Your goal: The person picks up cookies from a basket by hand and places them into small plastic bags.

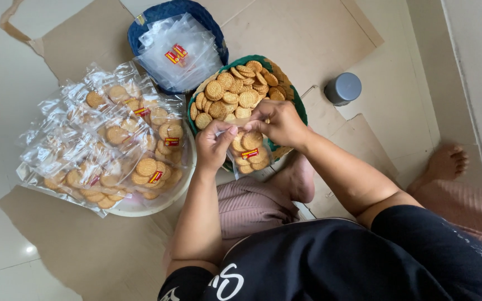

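Gripping a clear bag of round biscuits by its open top, the left hand and right hand pinch it over a green basket of loose biscuits. Filled bags lie heaped at left, a blue basket of empty bags beyond.

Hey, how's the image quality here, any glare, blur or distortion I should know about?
Head view: soft, even light; glare on the filled biscuit bags and a bright spot on the floor tile; both hands sharp; wide-angle bending toward the edges.
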